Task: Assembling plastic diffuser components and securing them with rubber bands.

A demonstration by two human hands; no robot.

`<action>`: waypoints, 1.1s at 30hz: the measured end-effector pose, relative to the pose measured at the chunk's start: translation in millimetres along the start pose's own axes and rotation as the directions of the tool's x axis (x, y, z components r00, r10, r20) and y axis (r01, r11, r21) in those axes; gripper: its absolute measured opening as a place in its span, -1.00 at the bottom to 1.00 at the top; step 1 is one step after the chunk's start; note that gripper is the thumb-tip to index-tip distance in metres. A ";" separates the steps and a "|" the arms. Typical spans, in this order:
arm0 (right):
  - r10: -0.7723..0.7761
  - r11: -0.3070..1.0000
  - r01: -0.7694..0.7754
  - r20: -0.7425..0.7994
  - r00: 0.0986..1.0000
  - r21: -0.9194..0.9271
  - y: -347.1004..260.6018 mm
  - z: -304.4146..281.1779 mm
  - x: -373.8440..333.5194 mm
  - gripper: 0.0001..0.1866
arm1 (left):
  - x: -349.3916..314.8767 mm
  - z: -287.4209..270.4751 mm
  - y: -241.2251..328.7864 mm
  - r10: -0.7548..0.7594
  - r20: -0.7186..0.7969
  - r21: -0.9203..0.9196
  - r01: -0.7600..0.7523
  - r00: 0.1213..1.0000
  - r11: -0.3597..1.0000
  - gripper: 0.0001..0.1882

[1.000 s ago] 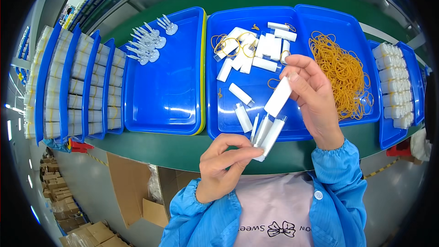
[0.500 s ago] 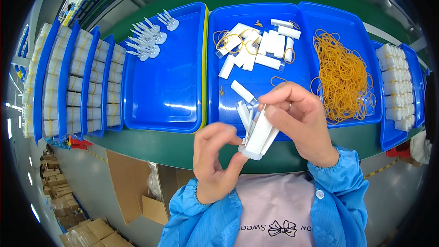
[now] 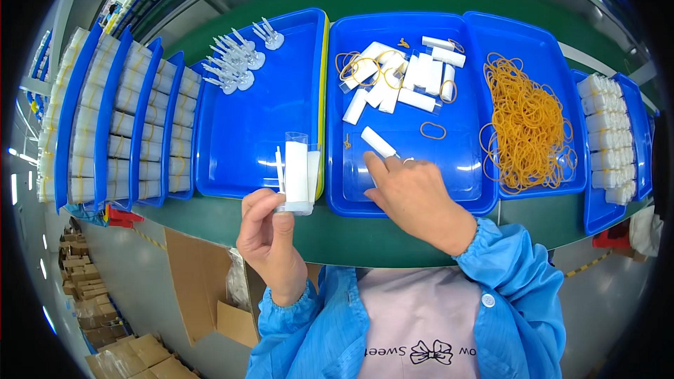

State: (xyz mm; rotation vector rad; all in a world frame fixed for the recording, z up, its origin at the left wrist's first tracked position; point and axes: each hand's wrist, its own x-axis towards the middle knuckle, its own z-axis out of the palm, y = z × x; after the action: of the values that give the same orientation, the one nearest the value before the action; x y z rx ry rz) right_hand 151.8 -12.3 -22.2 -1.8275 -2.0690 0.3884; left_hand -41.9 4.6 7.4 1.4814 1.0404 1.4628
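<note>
My left hand (image 3: 270, 242) pinches the translucent base of a clear plastic holder (image 3: 298, 206), keeping it upright in front of the left blue tray. A white tube-shaped piece (image 3: 298, 172) in a clear sleeve stands on that base, with a thin white stick (image 3: 279, 168) and another white piece beside it. Over the near part of the middle tray (image 3: 460, 202), my right hand (image 3: 425, 200) is open, palm down, thumb and index finger apart. A loose white tube (image 3: 379, 142) lies just beyond its fingers; whether they touch it, I cannot tell. What is under the palm is hidden.
Several clear bases with upright prongs (image 3: 235, 60) sit at the left tray's (image 3: 261, 137) far left. White pieces (image 3: 421, 74) are heaped in the middle tray. Rubber bands (image 3: 526, 126) fill the right tray. Bundled white pieces (image 3: 126, 124) stand in trays at far left and far right (image 3: 605, 137).
My left hand has carried the holder left and turned it upright. My right hand has let go of its upper end and moved down over the middle tray, opening.
</note>
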 end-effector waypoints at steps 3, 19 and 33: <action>-0.039 0.997 0.038 0.008 0.999 0.072 2.3 -6.3 1.1 -0.52 | -2.0 -2.5 -1.0 -0.007 0.000 0.009 0.007 1.000 1.000 -0.81; 0.351 -0.087 0.024 0.008 0.936 0.996 31.0 -53.7 1.9 -0.65 | -6.8 34.3 23.2 0.213 0.543 0.220 -0.382 0.812 0.897 -0.69; 0.163 0.035 -0.102 0.095 0.982 0.994 30.0 -53.1 -3.2 -0.73 | -5.6 33.5 26.9 0.239 0.643 0.236 -0.485 0.728 0.842 -0.65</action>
State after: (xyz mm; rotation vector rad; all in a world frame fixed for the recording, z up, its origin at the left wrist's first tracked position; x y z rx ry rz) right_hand 202.1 -13.0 12.6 -0.9678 -0.8609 1.4140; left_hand -7.7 -9.8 30.0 2.3619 0.6724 0.9227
